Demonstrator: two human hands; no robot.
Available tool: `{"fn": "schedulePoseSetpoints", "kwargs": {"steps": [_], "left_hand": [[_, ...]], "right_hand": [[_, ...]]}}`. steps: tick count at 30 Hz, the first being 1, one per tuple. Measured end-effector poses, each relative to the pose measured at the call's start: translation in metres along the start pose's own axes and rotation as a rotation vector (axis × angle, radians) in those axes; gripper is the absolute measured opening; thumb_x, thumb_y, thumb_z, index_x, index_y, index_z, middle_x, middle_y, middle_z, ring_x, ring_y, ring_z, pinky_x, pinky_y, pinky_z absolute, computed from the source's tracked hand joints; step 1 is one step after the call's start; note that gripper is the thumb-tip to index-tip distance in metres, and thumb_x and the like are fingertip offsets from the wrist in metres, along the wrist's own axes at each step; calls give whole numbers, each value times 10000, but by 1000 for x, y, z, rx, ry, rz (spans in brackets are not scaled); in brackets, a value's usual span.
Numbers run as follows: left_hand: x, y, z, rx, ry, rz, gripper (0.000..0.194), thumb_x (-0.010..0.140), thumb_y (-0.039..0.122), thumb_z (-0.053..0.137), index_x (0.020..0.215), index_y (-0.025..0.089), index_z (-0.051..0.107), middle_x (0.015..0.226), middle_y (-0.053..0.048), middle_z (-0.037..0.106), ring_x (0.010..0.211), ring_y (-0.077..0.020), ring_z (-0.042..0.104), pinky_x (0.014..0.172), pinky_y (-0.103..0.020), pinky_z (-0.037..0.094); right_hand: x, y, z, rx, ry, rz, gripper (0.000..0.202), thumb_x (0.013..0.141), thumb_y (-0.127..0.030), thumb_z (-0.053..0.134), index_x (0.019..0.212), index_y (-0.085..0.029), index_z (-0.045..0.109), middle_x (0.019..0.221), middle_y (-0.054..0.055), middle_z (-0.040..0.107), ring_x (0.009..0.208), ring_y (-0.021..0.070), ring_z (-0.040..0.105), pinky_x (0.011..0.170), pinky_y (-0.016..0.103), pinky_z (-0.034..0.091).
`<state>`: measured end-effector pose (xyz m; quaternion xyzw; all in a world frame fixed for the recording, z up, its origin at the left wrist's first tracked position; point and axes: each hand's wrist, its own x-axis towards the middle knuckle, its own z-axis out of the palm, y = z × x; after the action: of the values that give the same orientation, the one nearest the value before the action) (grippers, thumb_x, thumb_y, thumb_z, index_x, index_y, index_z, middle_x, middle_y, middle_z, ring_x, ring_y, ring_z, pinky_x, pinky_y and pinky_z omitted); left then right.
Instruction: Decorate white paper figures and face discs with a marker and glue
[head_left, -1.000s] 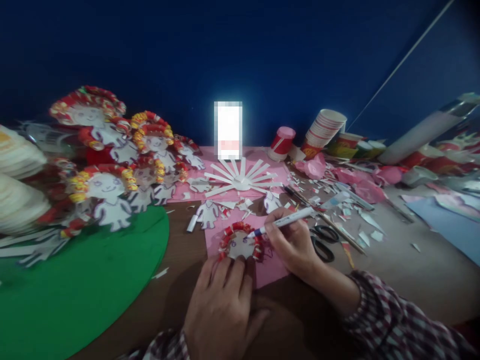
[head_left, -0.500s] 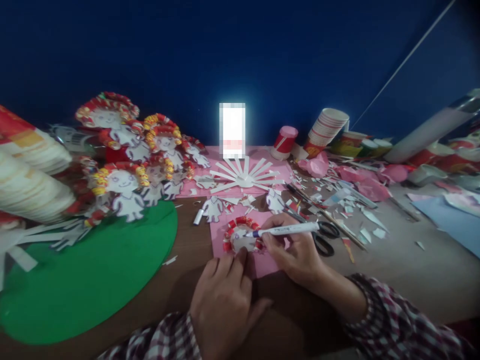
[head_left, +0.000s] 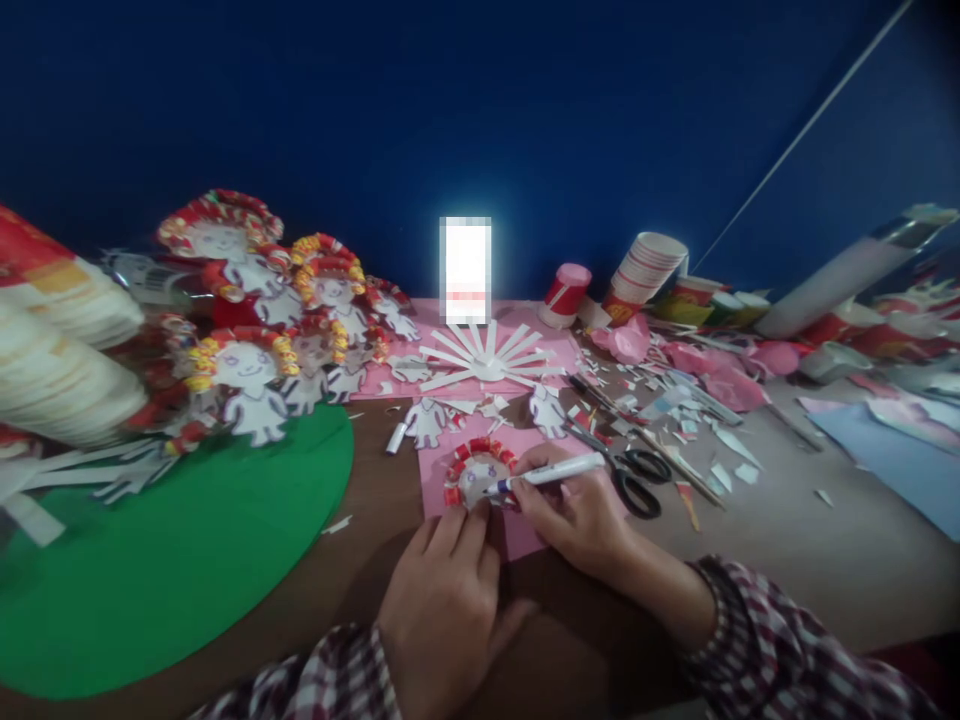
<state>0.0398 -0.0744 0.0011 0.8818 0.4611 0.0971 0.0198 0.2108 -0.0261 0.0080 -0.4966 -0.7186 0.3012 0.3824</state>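
Lying on pink paper (head_left: pixel 439 480) on the table (head_left: pixel 375 560), the paper face (head_left: pixel 475 480) with a red curled rim sits under the fingertips of the left hand (head_left: pixel 442 610), whose grip is laid flat, pressing its lower edge. The right hand (head_left: pixel 574 515) has its grip closed around a white marker (head_left: pixel 559 471), tip at the face. Black-handled scissors (head_left: pixel 637 482) lie just beside that hand; beyond the face, white strips (head_left: pixel 487 368) fan out. Finished-looking dolls (head_left: pixel 251 385) stand left, near a green disc (head_left: pixel 187 560).
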Motion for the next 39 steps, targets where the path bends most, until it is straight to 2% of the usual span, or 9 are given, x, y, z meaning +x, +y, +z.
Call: {"fn": "schedulePoseSetpoints", "kwargs": {"steps": [5,9,12,15,20,25,29,34,39], "left_hand": [[0,0,1,-5,-13,-20,497,778,518,591,1055,115,676,1164,-169,629,1042,-320,571,850,-468,493],[0,1,2,-4,-7,-20,462,765,499,612,1013,117,684,1122,-162,643,1004,-309,583,837,-467,499],[-1,0,3,-1,21,-18,429,756,498,621,953,124,696,1106,-154,652,988,-310,586,823,-465,504],[-2,-2,5,8,58,4,418,768,511,601,922,136,699,1090,-145,658,982,-307,586,822,-463,500],[-5,-7,11,38,100,50,472,812,538,535,1036,143,665,1124,-137,642,1006,-297,573,834,-449,489],[-2,-5,8,30,83,25,443,781,524,584,987,142,670,1069,-135,658,991,-299,579,829,-439,492],[-2,-6,7,36,98,35,476,779,527,581,1032,132,662,1082,-140,654,1002,-303,576,842,-439,490],[-6,-11,9,44,111,50,469,807,529,541,1041,139,652,1122,-143,632,1002,-304,574,825,-433,502],[-3,-9,5,1,122,15,472,832,515,503,1024,113,658,1062,-151,647,976,-313,586,818,-446,512]], "right_hand": [[3,-4,-1,-23,-28,25,111,853,-261,529,780,-184,563,626,-3,575,540,112,516,484,205,413],[8,-10,-4,-11,-23,60,131,857,-249,514,746,-188,546,612,-7,573,550,112,535,502,202,436],[9,-7,-3,80,-21,100,97,864,-249,511,792,-191,537,637,-7,587,566,111,559,513,199,456],[10,-3,-2,205,-17,157,77,875,-242,497,815,-199,516,593,-27,561,506,97,539,460,183,433],[17,-4,-2,334,-15,204,53,871,-251,489,849,-203,496,598,-33,533,494,97,524,443,189,423],[19,-7,-2,192,-72,180,26,819,-205,506,794,-202,500,591,-30,528,514,102,503,461,194,418],[18,-7,-3,103,-80,181,48,816,-219,510,770,-203,511,573,-26,557,511,113,519,446,197,414],[18,-8,-3,109,-78,142,55,802,-207,542,751,-190,554,585,-15,580,502,106,532,455,197,426],[18,-3,-1,251,-71,125,75,821,-255,560,777,-195,569,613,-8,600,532,115,571,497,216,476]]}}
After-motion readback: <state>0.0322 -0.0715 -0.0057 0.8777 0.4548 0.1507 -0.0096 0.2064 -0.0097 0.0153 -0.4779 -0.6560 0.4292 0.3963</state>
